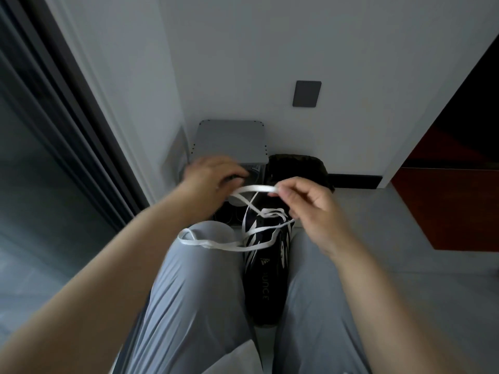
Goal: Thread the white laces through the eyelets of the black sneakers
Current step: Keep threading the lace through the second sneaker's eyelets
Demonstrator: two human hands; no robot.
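Floor (pixel 405 225): pale grey, smooth. White wall (pixel 243 63) straight ahead, with a dark rectangular plate (pixel 306 93) set in it. Dark door frame (pixel 67 103) runs down my left side; reddish-brown panel (pixel 445 198) on the right.

Against the wall: grey box (pixel 229 141), and just beside it on the right a black crumpled bundle (pixel 297 168). Seated; my knees in grey trousers (pixel 194 279) fill the lower view.

Black sneaker (pixel 266 287) lies between my knees, with white markings and its toe pointing away from me. White lace (pixel 216 242) hangs in loose loops over the sneaker's far end, one loop draped across my left knee.

Right hand (pixel 310 209): thumb and forefinger pinch the lace near its end, above the sneaker; the other fingers are curled loosely. From the pinch the lace runs left toward my left hand (pixel 210 176). Left hand: palm down in front of the box, fingers bent, motion-blurred. I cannot tell whether it grips the lace.
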